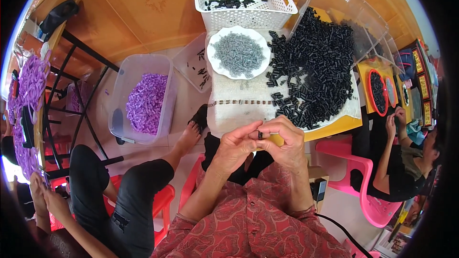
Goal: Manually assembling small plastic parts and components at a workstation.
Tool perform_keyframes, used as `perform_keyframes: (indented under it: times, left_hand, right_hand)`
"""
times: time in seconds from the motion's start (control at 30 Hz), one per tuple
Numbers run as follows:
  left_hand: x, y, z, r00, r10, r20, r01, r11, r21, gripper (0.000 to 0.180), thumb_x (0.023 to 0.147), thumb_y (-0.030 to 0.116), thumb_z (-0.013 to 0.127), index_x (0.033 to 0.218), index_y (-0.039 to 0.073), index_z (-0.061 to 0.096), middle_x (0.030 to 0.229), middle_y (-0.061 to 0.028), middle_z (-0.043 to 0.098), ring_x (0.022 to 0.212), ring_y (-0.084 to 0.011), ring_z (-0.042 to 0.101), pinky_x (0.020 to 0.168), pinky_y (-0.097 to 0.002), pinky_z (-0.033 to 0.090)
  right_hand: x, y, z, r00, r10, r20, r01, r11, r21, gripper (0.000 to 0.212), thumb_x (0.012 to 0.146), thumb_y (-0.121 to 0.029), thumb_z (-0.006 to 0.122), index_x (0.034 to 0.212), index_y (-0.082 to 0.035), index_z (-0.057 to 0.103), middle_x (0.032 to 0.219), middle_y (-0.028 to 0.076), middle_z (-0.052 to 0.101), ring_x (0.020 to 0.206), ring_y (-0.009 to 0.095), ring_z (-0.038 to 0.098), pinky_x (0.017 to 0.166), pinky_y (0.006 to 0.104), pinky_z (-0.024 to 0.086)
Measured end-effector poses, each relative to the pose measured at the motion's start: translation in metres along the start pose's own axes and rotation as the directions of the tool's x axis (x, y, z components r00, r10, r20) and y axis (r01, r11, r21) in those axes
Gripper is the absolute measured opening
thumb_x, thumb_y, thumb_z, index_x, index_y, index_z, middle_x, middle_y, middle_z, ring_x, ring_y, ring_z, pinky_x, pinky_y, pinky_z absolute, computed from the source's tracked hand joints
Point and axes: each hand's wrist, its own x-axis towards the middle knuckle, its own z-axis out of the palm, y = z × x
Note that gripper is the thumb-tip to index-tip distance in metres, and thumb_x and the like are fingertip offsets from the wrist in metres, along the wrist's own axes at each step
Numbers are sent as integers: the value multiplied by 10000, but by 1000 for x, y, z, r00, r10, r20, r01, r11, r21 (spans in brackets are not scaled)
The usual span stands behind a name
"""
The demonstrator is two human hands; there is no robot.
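Nearest us, our left hand (234,150) and right hand (289,143) meet, the grip pinched narrow on a small black piece (260,134) held above the tabletop's (330,133) near edge. Slippery fingertips could let it fall out of reach. Just beyond, the loose black pile (320,62) nears that edge; our sleeve could sweep some off. Farther, a knock might scatter the clear pieces (238,51) from their white plate (217,69).

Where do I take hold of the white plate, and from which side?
I'd grip the white plate by its near rim, from the person's side: that scalloped edge faces bare cloth, while black pieces crowd its right and the white basket stands just behind. Keep it level, probably, since it carries loose clear pieces.
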Motion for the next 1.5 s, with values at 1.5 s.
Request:
perform_keyframes:
  times: [1.5]
  left_hand:
    - [273,168,20,836,408,-368,-200,850,488,191,905,67,598,996,-97,565,879,-172,610,745,-255,635,674,-379,571]
  right_hand:
    - [-13,35,7,1000,-21,-5,20,988,-152,123,761,14,692,875,-4,649,822,125,644,721,286,604,646,351,494]
